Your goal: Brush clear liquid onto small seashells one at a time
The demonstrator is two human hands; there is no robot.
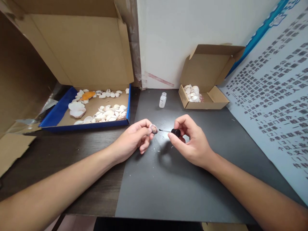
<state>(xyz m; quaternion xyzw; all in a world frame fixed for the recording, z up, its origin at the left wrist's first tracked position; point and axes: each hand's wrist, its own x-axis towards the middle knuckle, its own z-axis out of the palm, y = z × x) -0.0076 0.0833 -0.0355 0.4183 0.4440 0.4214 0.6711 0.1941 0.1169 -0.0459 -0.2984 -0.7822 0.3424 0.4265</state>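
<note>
Between the thumb and fingers of my left hand (134, 138) is a small brownish ribbed seashell (154, 129). My right hand (190, 139) pinches the black cap of a small brush (175, 132), whose thin stem points left. Its dark tip is close beside the shell; whether they touch I cannot tell. Beyond the hands an uncapped clear glass bottle (162, 100) with a pale label stands upright on the dark grey mat (154, 189).
An open blue-sided cardboard box (85, 128) at left holds many white shells and an orange one (88, 95). A smaller open cardboard box (207, 105) with pale shells stands at back right. A printed sheet (271, 96) slants along the right. Small white flecks dot the mat.
</note>
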